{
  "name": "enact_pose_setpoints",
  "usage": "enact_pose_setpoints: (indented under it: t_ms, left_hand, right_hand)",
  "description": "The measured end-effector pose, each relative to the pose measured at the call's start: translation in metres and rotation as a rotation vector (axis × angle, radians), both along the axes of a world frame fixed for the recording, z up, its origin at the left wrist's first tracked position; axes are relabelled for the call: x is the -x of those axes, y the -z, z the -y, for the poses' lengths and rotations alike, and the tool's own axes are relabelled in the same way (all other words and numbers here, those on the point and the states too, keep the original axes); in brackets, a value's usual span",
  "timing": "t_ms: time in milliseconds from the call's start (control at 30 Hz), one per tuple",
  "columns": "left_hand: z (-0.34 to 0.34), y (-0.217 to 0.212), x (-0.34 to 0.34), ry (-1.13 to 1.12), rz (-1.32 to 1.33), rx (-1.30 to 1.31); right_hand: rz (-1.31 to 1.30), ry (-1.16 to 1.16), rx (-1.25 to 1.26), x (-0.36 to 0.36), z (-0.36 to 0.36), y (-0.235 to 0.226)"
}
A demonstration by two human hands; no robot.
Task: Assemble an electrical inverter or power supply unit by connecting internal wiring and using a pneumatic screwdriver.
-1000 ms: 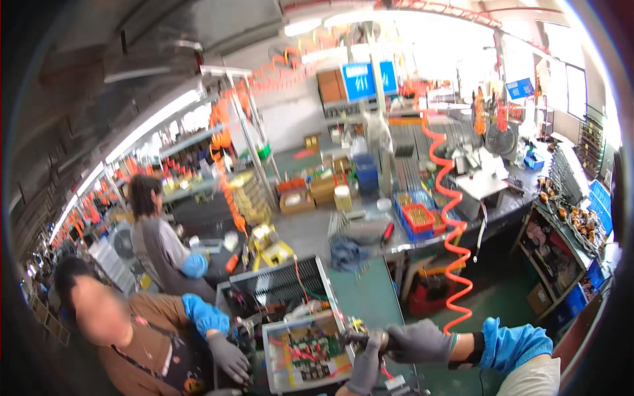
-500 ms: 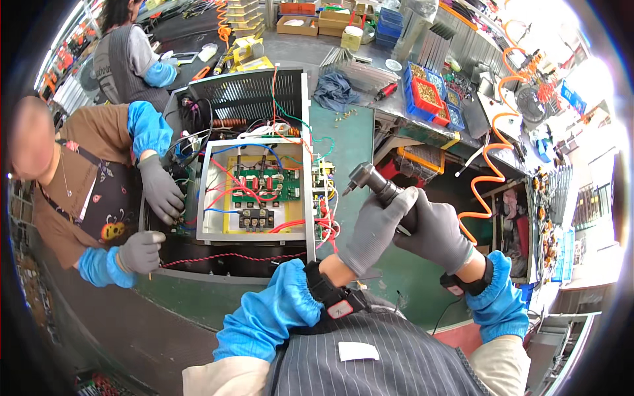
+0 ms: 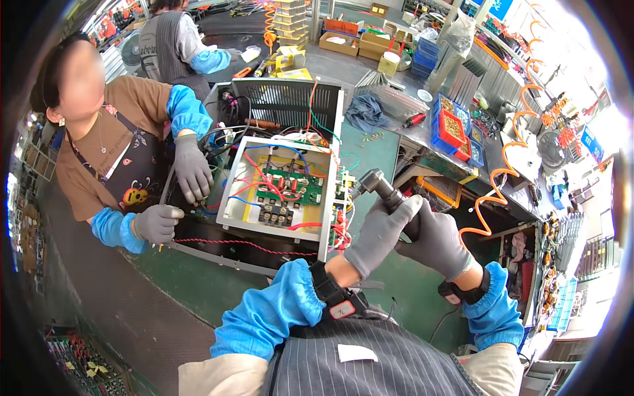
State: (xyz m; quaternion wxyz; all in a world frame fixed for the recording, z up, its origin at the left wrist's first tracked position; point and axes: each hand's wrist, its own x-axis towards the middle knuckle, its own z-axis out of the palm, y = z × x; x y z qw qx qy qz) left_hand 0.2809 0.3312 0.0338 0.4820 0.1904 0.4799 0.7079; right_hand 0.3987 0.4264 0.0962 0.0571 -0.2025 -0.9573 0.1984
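We are seeing a big metal box (image 3: pixel 271 228) sitting open in the middle of the frame, with a green board (image 3: pixel 312 193) and red and blue wires lying inside. A co-worker's two gloved hands (image 3: pixel 193 171) are resting at its left side. Blue bins (image 3: pixel 436 130) and a crumpled blue cloth (image 3: pixel 364 112) are sitting at the upper right, and an orange curly hose (image 3: pixel 477 231) is hanging down the right side. The box's near wall and loose wires are standing between the board and our black power tool (image 3: pixel 384 189). Our left hand (image 3: pixel 378 236) and right hand (image 3: pixel 437 243) are both wrapping tightly around its handle. The tool's head is poking out above our left hand, pointing toward the box; we are not managing to tell whether its tip is touching.
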Motion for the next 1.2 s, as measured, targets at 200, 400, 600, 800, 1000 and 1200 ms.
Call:
enact_pose_setpoints:
  t_ms: [200, 400, 600, 800, 1000, 1200]
  left_hand:
    - [0.032, -0.006, 0.052, 0.026, 0.023, -0.021]
    - [0.071, -0.010, 0.104, 0.042, 0.077, -0.129]
    - [0.104, -0.009, 0.167, -0.080, 0.471, -0.307]
    - [0.116, -0.007, 0.194, -0.099, 0.812, -0.426]
    - [0.119, -0.027, 0.160, -0.068, 0.787, -0.602]
    - [0.140, -0.028, 0.156, 0.317, 0.383, -0.128]
  right_hand:
    - [0.008, -0.013, -0.027, 0.050, 0.031, -0.003]
    - [0.042, -0.041, -0.075, 0.104, 0.059, -0.010]
    - [-0.439, -0.219, -0.611, 0.158, 0.118, -0.038]
    - [-0.389, -0.129, 0.034, 0.141, 0.109, 0.017]
    - [-0.722, -0.091, 1.087, 0.201, 0.118, 0.007]
    - [-0.931, -0.237, 1.371, 0.215, 0.078, 0.003]
